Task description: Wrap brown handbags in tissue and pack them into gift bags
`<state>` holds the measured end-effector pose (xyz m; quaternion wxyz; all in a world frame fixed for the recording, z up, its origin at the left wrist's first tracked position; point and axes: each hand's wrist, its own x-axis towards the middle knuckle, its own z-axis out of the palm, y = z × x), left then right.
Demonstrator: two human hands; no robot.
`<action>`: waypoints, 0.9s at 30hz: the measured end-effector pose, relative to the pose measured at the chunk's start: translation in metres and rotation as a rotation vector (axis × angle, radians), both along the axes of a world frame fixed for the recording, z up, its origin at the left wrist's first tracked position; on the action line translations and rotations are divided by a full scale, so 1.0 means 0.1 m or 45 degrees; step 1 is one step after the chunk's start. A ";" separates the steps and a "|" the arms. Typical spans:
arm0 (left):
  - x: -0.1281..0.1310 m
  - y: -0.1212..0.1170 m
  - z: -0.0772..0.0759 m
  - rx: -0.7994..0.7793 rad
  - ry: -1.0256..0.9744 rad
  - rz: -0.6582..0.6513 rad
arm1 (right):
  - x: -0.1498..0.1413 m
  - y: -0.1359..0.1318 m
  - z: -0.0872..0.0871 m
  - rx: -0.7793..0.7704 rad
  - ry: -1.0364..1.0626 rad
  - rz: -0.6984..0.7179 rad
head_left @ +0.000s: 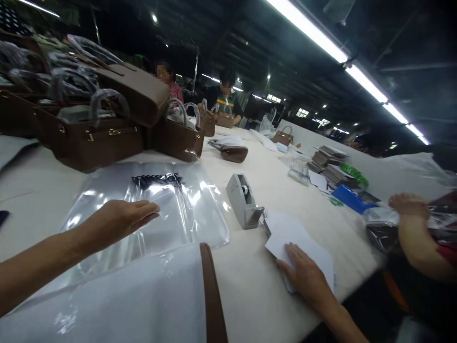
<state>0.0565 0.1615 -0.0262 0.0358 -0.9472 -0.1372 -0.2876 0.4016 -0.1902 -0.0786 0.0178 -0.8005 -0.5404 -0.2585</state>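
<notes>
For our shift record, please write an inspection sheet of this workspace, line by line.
Surface: pale table, things spread across it.
Job's things: clear plastic, white sheets, white-covered brown item nearest the camera.
Clutter: tape dispenser, brown bags, blue item, stacked brown pieces.
Grips: left grip over the clear plastic, contact unclear; right grip on the white sheets.
Cables: nothing seen; black loops on the clear plastic are too unclear to name.
Surroundings: co-worker's hand at right, two people beyond, strip lights overhead.
</notes>
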 end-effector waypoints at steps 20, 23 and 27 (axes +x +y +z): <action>-0.08 -0.03 0.15 0.038 0.214 0.112 | -0.01 -0.15 -0.03 -0.112 0.433 -0.021; -0.06 -0.03 0.13 -0.004 0.228 0.098 | 0.03 -0.14 0.03 -0.105 0.584 -0.051; -0.02 -0.05 0.16 -0.085 0.183 0.058 | 0.02 -0.17 0.12 -0.042 0.599 0.074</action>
